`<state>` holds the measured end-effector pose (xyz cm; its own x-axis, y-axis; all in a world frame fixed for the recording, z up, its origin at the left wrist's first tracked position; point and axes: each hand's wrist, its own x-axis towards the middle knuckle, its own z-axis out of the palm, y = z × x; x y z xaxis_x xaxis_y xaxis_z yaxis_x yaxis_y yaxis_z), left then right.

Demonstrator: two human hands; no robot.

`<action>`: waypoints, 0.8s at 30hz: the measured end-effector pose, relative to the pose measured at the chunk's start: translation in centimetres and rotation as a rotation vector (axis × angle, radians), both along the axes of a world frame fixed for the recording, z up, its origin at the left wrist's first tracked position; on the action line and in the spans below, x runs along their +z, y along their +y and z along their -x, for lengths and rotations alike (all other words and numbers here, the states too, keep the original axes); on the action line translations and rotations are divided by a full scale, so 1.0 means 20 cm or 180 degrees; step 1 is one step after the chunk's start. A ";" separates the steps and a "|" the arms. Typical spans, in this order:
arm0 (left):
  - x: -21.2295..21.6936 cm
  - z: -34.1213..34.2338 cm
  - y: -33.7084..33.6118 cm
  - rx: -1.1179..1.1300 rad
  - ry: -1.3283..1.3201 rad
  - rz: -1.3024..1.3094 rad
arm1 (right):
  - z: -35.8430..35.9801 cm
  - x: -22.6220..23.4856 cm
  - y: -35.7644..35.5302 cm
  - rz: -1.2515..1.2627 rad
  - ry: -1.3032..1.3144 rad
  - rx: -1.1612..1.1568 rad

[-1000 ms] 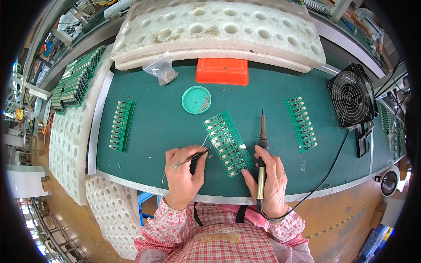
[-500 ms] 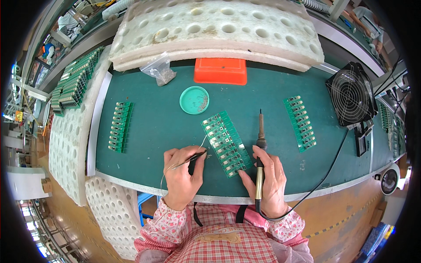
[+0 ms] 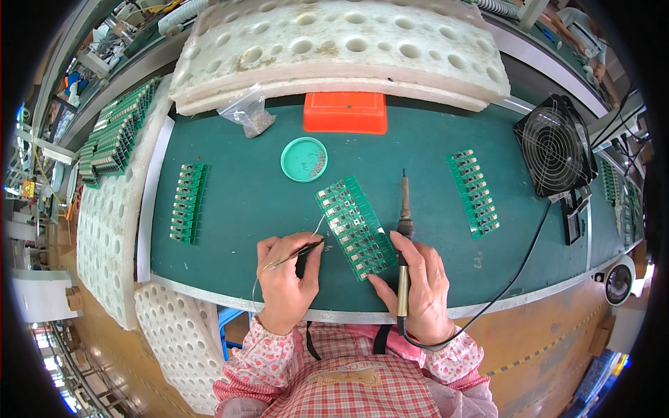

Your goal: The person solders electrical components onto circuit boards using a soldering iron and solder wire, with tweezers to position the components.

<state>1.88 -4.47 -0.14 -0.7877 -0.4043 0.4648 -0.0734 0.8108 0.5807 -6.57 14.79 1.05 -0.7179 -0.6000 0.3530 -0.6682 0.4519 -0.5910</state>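
The left hand (image 3: 287, 282) is closed in a pinch, thumb and fingers around dark tweezers (image 3: 306, 249). A thin wire (image 3: 320, 226) also runs through this hand, its upper end reaching the left edge of the middle circuit board (image 3: 355, 230); whether it touches the board I cannot tell. A few tiny bits lie just beside the left fingertips.

The right hand (image 3: 426, 289) grips the handle of a soldering iron (image 3: 403, 282), which points away from the person, its tip up and to the right of the board, apart from it. The right thumb is at the board's lower corner; contact there is unclear.

The board lies tilted on the green table (image 3: 237, 258), between the two hands and a little beyond them. Further out, a round green dish (image 3: 295, 166) holds small parts gathered toward its right side. Behind it are a red box (image 3: 345, 115) and a clear bag (image 3: 249, 115) with small contents. One narrow circuit board (image 3: 188, 203) lies well to the left, another circuit board (image 3: 474, 195) to the right. A black fan (image 3: 556, 150) stands at the right, a cable (image 3: 512, 284) passing near it. A white foam block (image 3: 334, 59) with round holes spans the far side.
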 end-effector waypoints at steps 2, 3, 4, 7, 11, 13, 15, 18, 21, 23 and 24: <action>0.00 0.00 0.01 -0.0023 0.0036 -0.0023 | 0.00 -0.02 -0.01 -0.0019 0.0029 -0.0011; 0.00 -0.01 0.02 0.0012 0.0001 -0.0137 | -0.01 -0.03 -0.01 -0.0035 0.0054 -0.0013; 0.01 -0.02 0.03 0.0044 -0.0034 -0.0252 | -0.01 -0.03 -0.01 -0.0041 0.0060 -0.0028; 0.02 -0.04 0.08 -0.0019 -0.0013 -0.0507 | -0.02 -0.04 -0.02 0.0003 0.0002 -0.0042; 0.01 -0.06 0.13 -0.0240 -0.0076 -0.0725 | -0.02 -0.03 -0.02 0.0023 0.0003 -0.0057; 0.00 -0.06 0.14 -0.0301 -0.0090 -0.0724 | -0.02 -0.03 -0.01 0.0020 -0.0018 -0.0065; 0.00 -0.05 0.14 -0.0364 -0.0104 -0.0721 | -0.03 -0.02 0.00 0.0062 -0.0058 -0.0075; 0.00 -0.05 0.14 -0.0424 -0.0109 -0.0606 | -0.04 -0.02 0.02 0.0144 -0.0095 -0.0094; 0.00 -0.04 0.15 -0.0390 -0.0086 -0.0586 | -0.04 -0.02 0.03 0.0157 -0.0108 -0.0117; 0.01 -0.04 0.15 -0.0413 -0.0133 -0.0566 | -0.04 -0.02 0.03 0.0132 -0.0130 -0.0124; 0.01 -0.04 0.15 -0.0412 -0.0136 -0.0567 | -0.04 -0.02 0.03 0.0132 -0.0132 -0.0117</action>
<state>2.70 -1.51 0.09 -0.8558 -0.3713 0.3602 -0.0031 0.6999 0.7143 -5.83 15.34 0.61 -0.7538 -0.5583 0.3466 -0.6261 0.4502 -0.6366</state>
